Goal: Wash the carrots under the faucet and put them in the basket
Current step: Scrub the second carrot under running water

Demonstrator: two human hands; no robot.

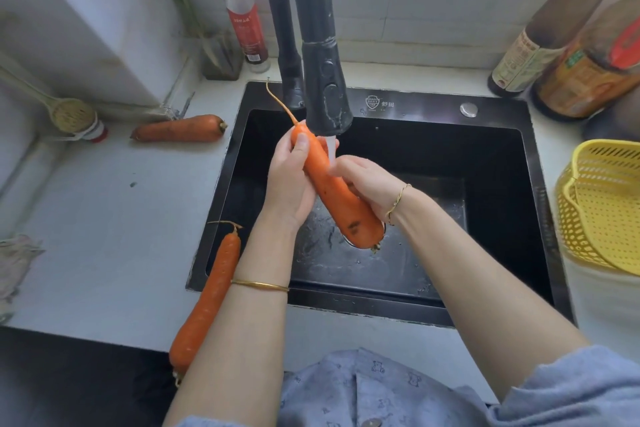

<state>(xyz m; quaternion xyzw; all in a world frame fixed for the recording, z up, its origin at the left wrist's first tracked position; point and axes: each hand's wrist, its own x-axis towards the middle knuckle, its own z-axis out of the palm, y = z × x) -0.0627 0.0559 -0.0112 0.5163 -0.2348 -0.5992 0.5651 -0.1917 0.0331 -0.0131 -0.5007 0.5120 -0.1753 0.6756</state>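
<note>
Early days, I judge: a long carrot (pixel 204 298) lies on the table's front edge beside the black sink (pixel 485 149); left grip (pixel 287 180) and right grip (pixel 367 180) both clasp a smooth stout carrot (pixel 332 191) under the faucet (pixel 322 80) stream; a third carrot (pixel 178 128) waits at the table's far left; the perforated yellow basket (pixel 602 204) at the right edge shows no carrots.

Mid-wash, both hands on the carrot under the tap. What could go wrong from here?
The held carrot is wet under the faucet; it may slip from the left hand and right hand into the sink. The left forearm lies right by the long carrot at the front edge of the counter and may knock it off.
</note>
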